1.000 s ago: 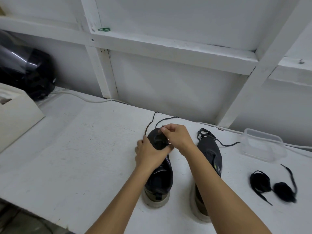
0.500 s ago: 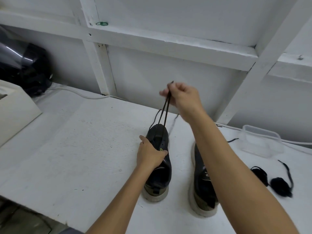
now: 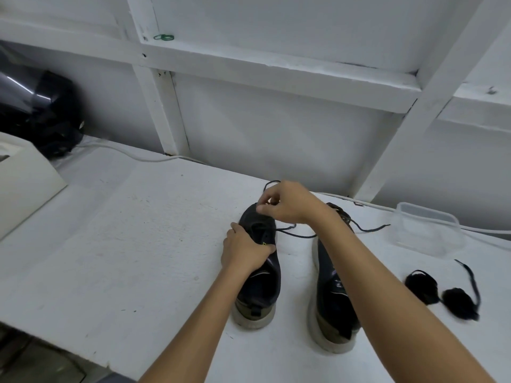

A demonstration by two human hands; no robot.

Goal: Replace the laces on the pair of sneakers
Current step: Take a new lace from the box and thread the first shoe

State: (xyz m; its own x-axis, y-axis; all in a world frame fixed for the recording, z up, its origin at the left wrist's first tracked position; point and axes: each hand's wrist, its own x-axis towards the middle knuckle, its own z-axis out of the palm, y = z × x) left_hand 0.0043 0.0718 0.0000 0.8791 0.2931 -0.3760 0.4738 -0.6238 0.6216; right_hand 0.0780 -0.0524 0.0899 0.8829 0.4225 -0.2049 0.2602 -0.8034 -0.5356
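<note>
White painted table (image 3: 116, 244) across the whole shot, and we sweep from the left: a glossy black helmet (image 3: 41, 111) sits against the wall, with a cream box (image 3: 25, 183) just in front of it and a white cable (image 3: 132, 156) trailing along the back edge. Up on the wall frame, a small green rubber band (image 3: 163, 37) on the ledge.

Centre stage now. The left sneaker (image 3: 260, 288), dark upper and pale sole, stands heel toward the camera. The left hand (image 3: 244, 254) presses down over its tongue area, fingers curled round the upper, that grip holding the shoe. Just above the toe, the right hand (image 3: 287, 203) has thumb and fingers pinched together on the thin dark lace (image 3: 293, 234), which loops off behind the hand and trails to the right across the table.

Beside it, the right sneaker (image 3: 334, 297), partly hidden by the right forearm. A small yellow-green mark shows on the left sneaker's tongue, and pale marks on the right sneaker's side, none of it readable.

Further right, a clear plastic container (image 3: 428, 230) near the wall, and in front of it two bundled black laces (image 3: 442, 291) lying on the table.
</note>
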